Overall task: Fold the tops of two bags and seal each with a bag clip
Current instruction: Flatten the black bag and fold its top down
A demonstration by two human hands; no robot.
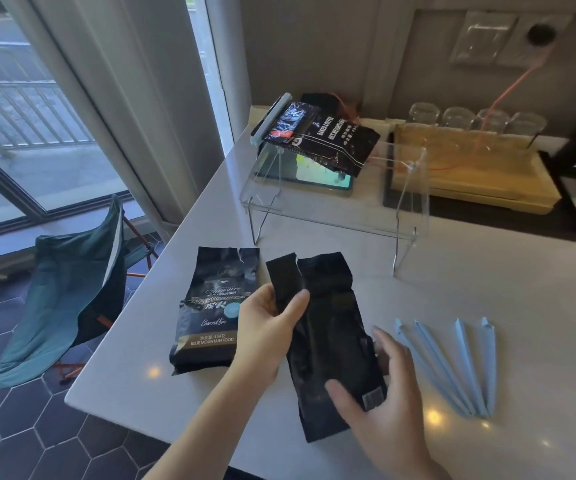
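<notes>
The plain black bag [331, 341] lies on the white counter [487, 289], near its front edge, just right of a second black coffee bag [210, 313] printed "Blue Mountain Food". Its long axis runs from the near edge away from the person, leaning a little to the left, with the torn open top at the far end and the sealed bottom close to the body. The left hand [269, 327] grasps the upper left side of this bag, thumb on top and fingers curled around the edge, where a loose flap stands up. The right hand [376, 393] holds the lower part, thumb on the front face and fingers around the right side. I judge the bag is foil laminate: stiff enough to keep a crease, smooth and somewhat slippery, and rather heavy below if it is still filled, so the lower part should stay on the counter. The best place to take hold for the fold seems the two top corners, where the material is empty and flat. The printed bag lies flat, label up, its torn top also pointing away. Four light blue bag clips [452, 365] lie fanned out on the counter at the right, their joined ends near the person, well within reach.
</notes>
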